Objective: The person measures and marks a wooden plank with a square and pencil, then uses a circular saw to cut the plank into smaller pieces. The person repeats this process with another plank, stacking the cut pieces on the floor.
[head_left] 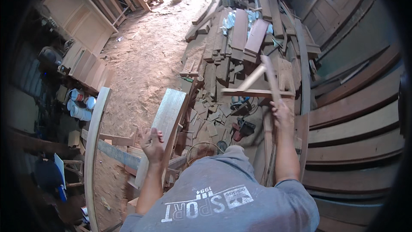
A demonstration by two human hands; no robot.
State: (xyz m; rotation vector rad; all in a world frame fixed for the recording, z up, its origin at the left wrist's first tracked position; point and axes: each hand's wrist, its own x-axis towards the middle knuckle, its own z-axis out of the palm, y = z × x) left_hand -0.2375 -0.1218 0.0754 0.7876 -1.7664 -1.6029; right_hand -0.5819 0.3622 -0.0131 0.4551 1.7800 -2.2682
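Observation:
In my right hand [281, 114] is a wooden carpenter's square [271, 76], gripped by the lower end of one strip. Two of its strips cross, and a slanting brace joins them into a triangle; slight blur softens its edges. Over a pale, planed plank [168, 111] on the left is my left hand [153, 146]. Its fingers are partly bent and apart, with nothing visible in them; whether they touch the wood I cannot tell. The plank slopes away from me, beside a darker timber edge on its right.
Offcuts [210, 126] and a red-and-black power tool [243, 129] lie ahead of me. Stacked boards [240, 30] fill the far middle. Long boards [356, 122] line the right. A tall plank [95, 154], white buckets [80, 112] and a panelled door [79, 13] stand left.

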